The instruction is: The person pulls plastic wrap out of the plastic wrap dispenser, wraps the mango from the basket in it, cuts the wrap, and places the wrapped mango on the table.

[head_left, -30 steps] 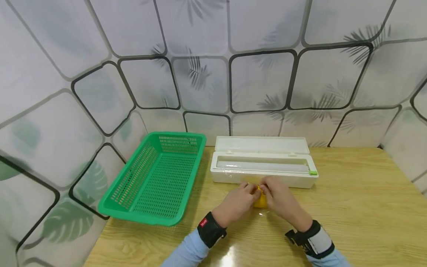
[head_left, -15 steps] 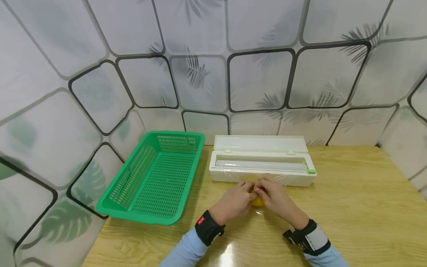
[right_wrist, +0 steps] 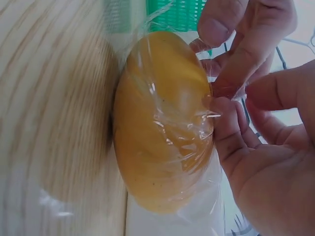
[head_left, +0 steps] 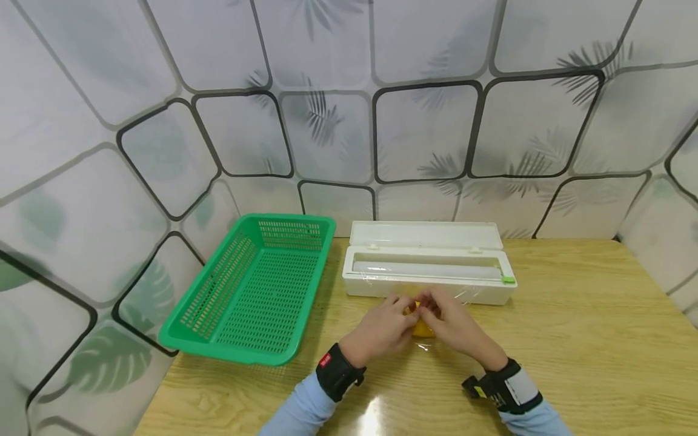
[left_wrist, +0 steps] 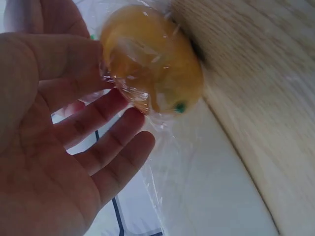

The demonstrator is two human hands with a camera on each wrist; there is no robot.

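A yellow-orange oval fruit [head_left: 424,329] lies on the table under clear plastic wrap [right_wrist: 199,199]; its exact kind I cannot tell. A small green spot shows at one end in the left wrist view. My left hand [head_left: 384,330] pinches the wrap at the fruit's upper side between thumb and forefinger, its other fingers fairly straight. From the other side, my right hand [head_left: 458,327] pinches a bit of wrap with thumb and fingertips, close to the left fingers. The film reaches back to the white wrap dispenser [head_left: 371,286], whose lid stands open.
Inside the dispenser lies a roll of wrap [head_left: 428,270], with a green cutter slide [head_left: 509,280] at the box's right end. A green plastic basket [head_left: 234,355] stands on the left of the wooden table [head_left: 589,339]. A patterned wall covering [head_left: 431,133] rises behind.
Both hands stay over the fruit and the fingertips shift slightly on the wrap. They have moved a little left, and more of the fruit shows than half a second ago.
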